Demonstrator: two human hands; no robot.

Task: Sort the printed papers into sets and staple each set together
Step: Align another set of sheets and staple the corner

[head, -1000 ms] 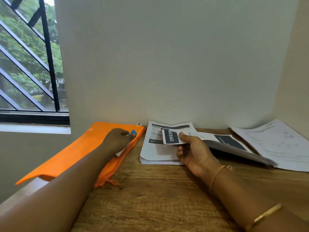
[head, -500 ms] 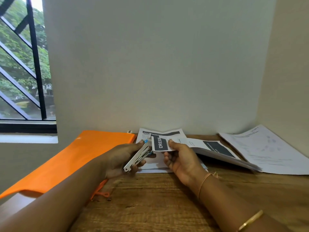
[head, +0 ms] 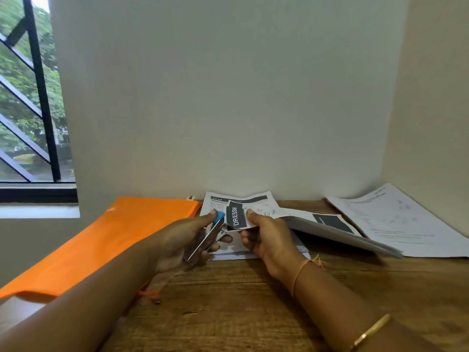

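My left hand (head: 177, 242) grips a silver stapler with a blue tip (head: 209, 236), its jaws at the left corner of a paper set (head: 317, 223). That set has a dark label reading "DRESS" and is lifted off the desk by my right hand (head: 266, 237), thumb on top at the corner. The set's far end droops to the right. Under both hands a flat stack of printed papers (head: 215, 201) lies on the wooden desk (head: 228, 301).
An orange folder pouch (head: 101, 240) lies at the left, overhanging the desk edge. More printed sheets (head: 396, 219) lean in the right corner against the wall. A barred window (head: 28, 97) is at the far left.
My left hand lifted the stapler from the orange pouch and brought it right to the corner of the paper set. My right hand kept holding the set.
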